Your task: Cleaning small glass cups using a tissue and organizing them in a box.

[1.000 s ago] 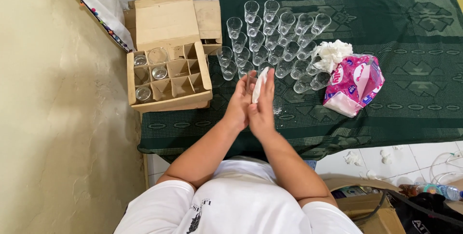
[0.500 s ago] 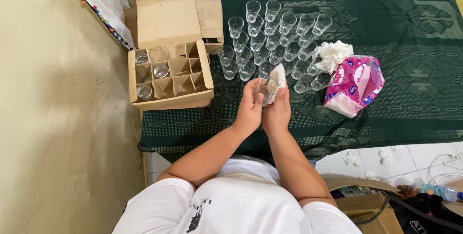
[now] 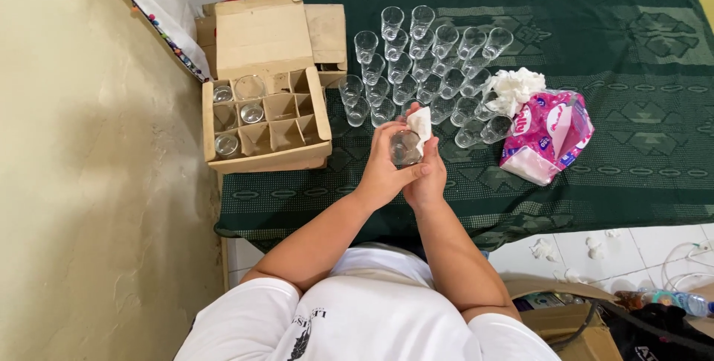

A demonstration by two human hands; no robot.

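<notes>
Head view: left hand (image 3: 383,175) fingers curled round a clear glass (image 3: 405,147), right hand (image 3: 428,179) closed under it, pinching white tissue (image 3: 421,121) at its far side. Glass sits btwn both palms, looks clean, see-through, no chips visible. Progress, my guess: early-mid. Approx 25 glasses (image 3: 416,63) stand beyond the fingertips; cardboard box (image 3: 264,119) left of them has few slots filled, most empty.

Open brown cardboard box (image 3: 268,112) with dividers at counter's left edge; pink-and-white soft tissue pack (image 3: 549,136) lying right, white tissue sticking out.
</notes>
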